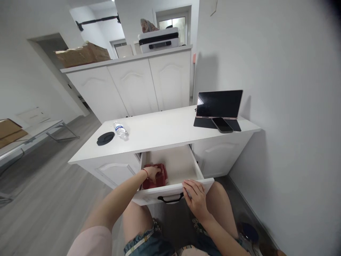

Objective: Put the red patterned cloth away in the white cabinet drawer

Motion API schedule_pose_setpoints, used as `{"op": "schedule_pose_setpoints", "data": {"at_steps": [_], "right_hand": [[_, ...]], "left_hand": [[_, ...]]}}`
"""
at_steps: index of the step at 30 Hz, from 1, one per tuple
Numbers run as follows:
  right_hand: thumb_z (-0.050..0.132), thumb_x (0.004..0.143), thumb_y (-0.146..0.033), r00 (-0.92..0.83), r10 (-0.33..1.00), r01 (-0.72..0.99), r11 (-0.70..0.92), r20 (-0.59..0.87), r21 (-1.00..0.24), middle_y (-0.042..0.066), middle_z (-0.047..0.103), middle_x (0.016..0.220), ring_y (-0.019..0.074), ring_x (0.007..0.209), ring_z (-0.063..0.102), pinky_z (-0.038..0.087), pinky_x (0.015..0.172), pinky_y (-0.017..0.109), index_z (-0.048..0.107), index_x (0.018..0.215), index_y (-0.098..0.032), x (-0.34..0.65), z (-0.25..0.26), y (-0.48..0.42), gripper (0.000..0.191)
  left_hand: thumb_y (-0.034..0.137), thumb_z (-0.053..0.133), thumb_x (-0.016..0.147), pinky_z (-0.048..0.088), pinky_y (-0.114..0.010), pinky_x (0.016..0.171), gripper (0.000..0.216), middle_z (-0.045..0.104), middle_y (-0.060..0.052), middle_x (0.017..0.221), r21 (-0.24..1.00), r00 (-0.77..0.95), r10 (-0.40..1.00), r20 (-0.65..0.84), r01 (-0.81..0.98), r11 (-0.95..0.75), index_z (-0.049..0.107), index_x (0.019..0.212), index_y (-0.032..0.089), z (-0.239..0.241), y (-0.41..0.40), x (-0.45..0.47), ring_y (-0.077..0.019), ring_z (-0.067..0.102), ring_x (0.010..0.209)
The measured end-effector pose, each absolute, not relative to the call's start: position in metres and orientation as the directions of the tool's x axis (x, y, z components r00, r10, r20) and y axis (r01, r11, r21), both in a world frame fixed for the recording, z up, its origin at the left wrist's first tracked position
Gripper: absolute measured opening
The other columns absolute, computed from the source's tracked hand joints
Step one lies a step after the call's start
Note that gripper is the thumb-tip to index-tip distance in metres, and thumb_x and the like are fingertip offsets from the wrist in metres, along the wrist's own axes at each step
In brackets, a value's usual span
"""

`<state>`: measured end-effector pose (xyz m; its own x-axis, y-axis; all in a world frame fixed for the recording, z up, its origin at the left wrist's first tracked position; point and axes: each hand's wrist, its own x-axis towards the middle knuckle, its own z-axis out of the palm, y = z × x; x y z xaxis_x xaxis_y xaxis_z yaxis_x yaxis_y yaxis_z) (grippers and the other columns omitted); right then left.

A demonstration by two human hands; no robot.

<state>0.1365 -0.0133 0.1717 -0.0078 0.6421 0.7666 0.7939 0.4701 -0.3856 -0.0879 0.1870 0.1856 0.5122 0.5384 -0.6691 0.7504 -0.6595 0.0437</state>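
A white drawer [183, 167] stands pulled out under the white desk top [160, 133]. Inside it, at the left, lies a folded red cloth [160, 179]. My left hand [153, 173] reaches into the drawer and rests on top of the red cloth, fingers curled down over it. My right hand [195, 197] lies on the drawer's front edge, just right of the black handle [170, 200], with its fingers bent over the rim.
On the desk top lie a water bottle [120, 129], a black round lid [105, 138], a tablet with keyboard cover [218, 106] and a phone [222, 124]. A white cabinet [138, 85] with boxes stands behind. A wall is close on the right.
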Motion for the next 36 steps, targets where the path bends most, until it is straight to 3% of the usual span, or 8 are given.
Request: {"op": "schedule_pose_setpoints", "data": {"at_steps": [7,12,15,18,20,24,31,36], "right_hand": [[0.054,0.087,-0.018,-0.026,0.653,0.789,0.478,0.757,-0.386,0.005,0.066,0.107,0.0211,0.104,0.056,0.04,0.091,0.039,0.06,0.111,-0.021,0.139,0.169,-0.014,0.025],[0.053,0.088,-0.018,-0.026,0.656,0.789,0.477,0.755,-0.388,0.005,0.066,0.107,0.021,0.104,0.056,0.04,0.091,0.04,0.06,0.112,-0.022,0.139,0.169,-0.015,0.025],[0.053,0.088,-0.019,-0.015,0.649,0.792,0.472,0.76,-0.387,0.005,0.067,0.106,0.021,0.103,0.057,0.04,0.091,0.04,0.061,0.111,-0.022,0.138,0.17,-0.015,0.024],[0.053,0.088,-0.019,-0.013,0.649,0.793,0.47,0.761,-0.387,0.005,0.067,0.105,0.0206,0.102,0.057,0.04,0.091,0.04,0.061,0.111,-0.022,0.138,0.169,-0.014,0.024],[0.053,0.089,-0.02,-0.018,0.655,0.793,0.47,0.756,-0.387,0.005,0.067,0.106,0.0204,0.103,0.057,0.04,0.092,0.04,0.061,0.111,-0.022,0.139,0.168,-0.014,0.025],[0.052,0.089,-0.021,-0.022,0.662,0.794,0.467,0.749,-0.39,0.005,0.067,0.107,0.0205,0.104,0.057,0.041,0.092,0.039,0.061,0.113,-0.023,0.14,0.166,-0.014,0.026],[0.051,0.089,-0.019,-0.023,0.659,0.8,0.463,0.752,-0.381,0.005,0.066,0.109,0.021,0.106,0.057,0.042,0.091,0.04,0.06,0.115,-0.024,0.139,0.169,-0.014,0.028],[0.052,0.088,-0.017,-0.03,0.643,0.808,0.467,0.765,-0.36,0.005,0.067,0.107,0.0202,0.104,0.057,0.041,0.091,0.039,0.06,0.115,-0.023,0.139,0.175,-0.015,0.028]], "left_hand": [[0.039,0.073,0.053,0.048,-0.038,0.084,0.062,0.061,-0.008,0.117,0.154,0.593,0.442,-0.673,0.696,-0.701,0.06,0.111,0.021,0.193,0.178,-0.086,-0.0294,0.057,0.103],[0.032,0.066,0.061,0.045,-0.038,0.09,0.052,0.064,-0.003,0.114,0.287,0.64,0.309,-0.703,0.653,-0.701,0.062,0.112,0.025,0.197,0.169,-0.081,-0.0272,0.057,0.104],[0.029,0.064,0.063,0.036,-0.043,0.099,0.056,0.054,-0.005,0.13,0.293,0.671,0.302,-0.677,0.623,-0.725,0.06,0.119,0.029,0.197,0.16,-0.075,-0.031,0.046,0.121],[0.026,0.06,0.068,0.026,-0.049,0.106,0.058,0.034,-0.005,0.148,0.254,0.661,0.352,-0.663,0.64,-0.725,0.055,0.126,0.031,0.198,0.158,-0.067,-0.0341,0.021,0.138],[0.025,0.06,0.068,0.022,-0.051,0.108,0.059,0.031,-0.003,0.15,0.225,0.631,0.36,-0.688,0.656,-0.72,0.055,0.126,0.032,0.198,0.162,-0.059,-0.0344,0.008,0.141],[0.023,0.062,0.065,0.015,-0.048,0.111,0.059,0.045,0.001,0.142,0.225,0.649,0.297,-0.7,0.596,-0.771,0.059,0.122,0.033,0.193,0.171,-0.04,-0.0318,0.005,0.141],[0.018,0.055,0.072,0.004,-0.049,0.113,0.061,0.021,-0.004,0.154,0.242,0.745,0.263,-0.613,0.494,-0.835,0.05,0.132,0.029,0.181,0.165,0.012,-0.0295,-0.006,0.141],[0.013,0.049,0.075,0.007,-0.049,0.112,0.059,0.035,-0.005,0.147,0.234,0.758,0.239,-0.607,0.458,-0.857,0.051,0.131,0.027,0.187,0.158,0.039,-0.0266,-0.001,0.142]]}}
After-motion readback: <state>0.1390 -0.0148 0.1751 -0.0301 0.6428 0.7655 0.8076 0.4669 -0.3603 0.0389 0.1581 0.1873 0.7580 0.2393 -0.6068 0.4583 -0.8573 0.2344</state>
